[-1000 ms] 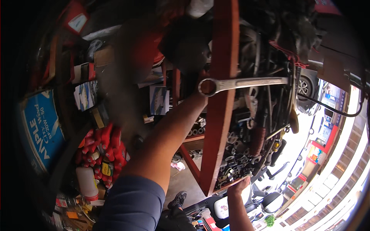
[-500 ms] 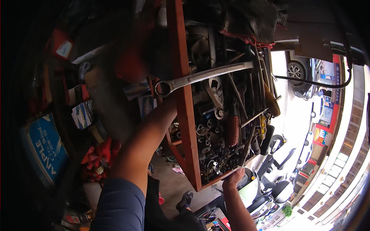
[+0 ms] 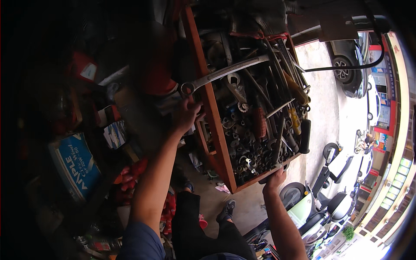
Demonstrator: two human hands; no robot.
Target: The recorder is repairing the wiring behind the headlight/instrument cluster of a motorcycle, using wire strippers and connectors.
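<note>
The right grip (image 3: pixel 275 178), a bare hand, is closed on the near rim of 1 red-brown tray (image 3: pixel 211 112), close to its right corner. The left grip (image 3: pixel 187 116), also a bare hand, is at the outer side of the tray's left rail, fingers partly curled just below the ring end of 1 long wrench (image 3: pixel 229 73); I cannot tell whether it touches the wrench or holds anything. That wrench lies slantwise over the rail, its ring end overhanging on the left and its shaft reaching across the tray.

Inside the tray are 1 shorter wrench (image 3: pixel 237 90), 1 tool with a red ridged handle (image 3: pixel 259 123), 1 yellow handle (image 3: pixel 295 121), 1 tan handle (image 3: pixel 297 91), 1 thick black handle (image 3: pixel 305 136) at the right edge, and a heap of small metal pieces (image 3: pixel 249 162), too crowded to count. At the far end lies dark cloth (image 3: pixel 258 24) edged in red.

Below the tray, on the floor (image 3: pixel 249 203), is 1 clearly seen dark shoe (image 3: pixel 225 210). To the left, in shadow, are 1 blue carton (image 3: pixel 78 164) and a pile of red bottles (image 3: pixel 130 177), their number unclear. To the right, in bright light, are at least 2 scooters (image 3: pixel 301 208), 1 dark car (image 3: pixel 349 69) and 1 green plant (image 3: pixel 348 232).
</note>
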